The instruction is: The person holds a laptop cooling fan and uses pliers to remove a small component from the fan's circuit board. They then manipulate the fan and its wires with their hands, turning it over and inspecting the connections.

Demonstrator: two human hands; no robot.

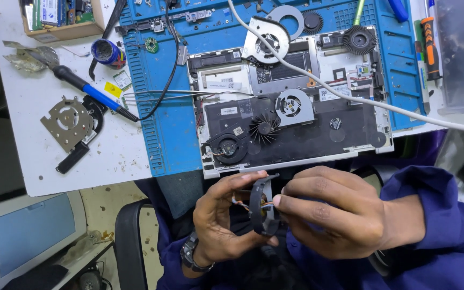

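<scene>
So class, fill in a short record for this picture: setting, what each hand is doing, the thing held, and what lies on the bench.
setting: white workbench with blue repair mat
left hand: grips the fan housing from the left
right hand: pinches the fan housing from the right
held thing: dark fan housing with coloured wires
on mat: opened laptop, loose fans on it
on bench: blue-handled screwdriver, metal fan plate

a cardboard box (68,29) at the table's far left corner; white rectangular labels (226,84) (several) inside the opened laptop (296,156).
</scene>
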